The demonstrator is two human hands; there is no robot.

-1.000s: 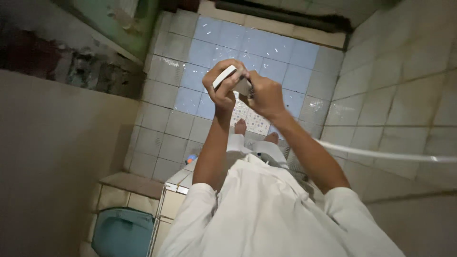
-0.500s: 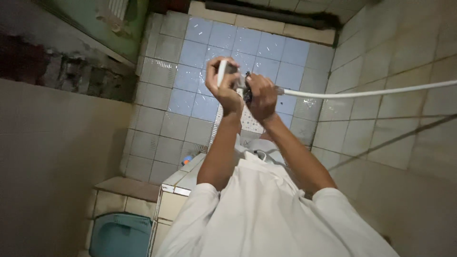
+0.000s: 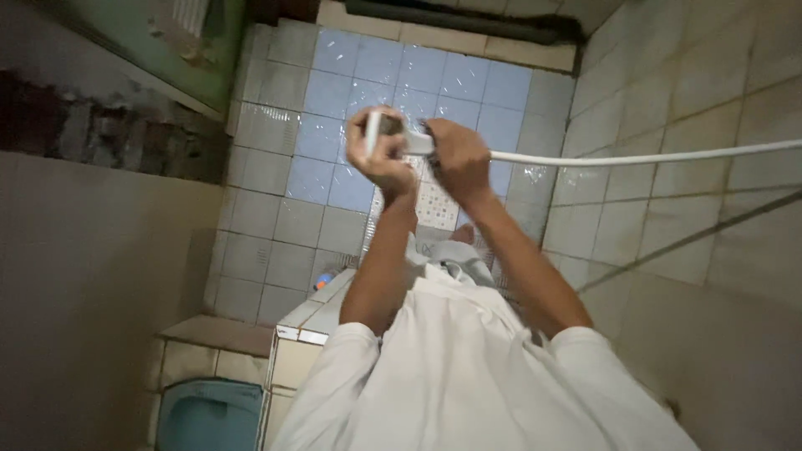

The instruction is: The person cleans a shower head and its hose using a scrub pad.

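1. Looking straight down in a small tiled bathroom, both hands are up in front of the person's chest, close together over the blue floor tiles (image 3: pixel 393 67).
2. The left hand (image 3: pixel 380 154) is wrapped shut around a flat white shower head (image 3: pixel 373 134), seen edge-on, its face turned left.
3. The right hand (image 3: pixel 455 159) is closed on the neck right where the hose (image 3: pixel 635 157) joins. The fingers there are curled tight, though it's too blurry to tell whether they're gripping a nut or just the hose end.
4. The key bit: head and hose sit on one line. The long axis runs left to right across the view, head on the left, hose trailing off right toward the wall (image 3: pixel 693 100). The joint sits between the two hands, which are nearly touching; the right hand is the one on it.
5. Count: one shower head, one hose, two hands, both busy.
6. Around: a teal squat toilet (image 3: pixel 213 418) at bottom left, a small blue thing (image 3: pixel 327 279) on the floor by the tiled ledge (image 3: pixel 305 321), and a patterned floor patch (image 3: pixel 436 205) beneath the hands.
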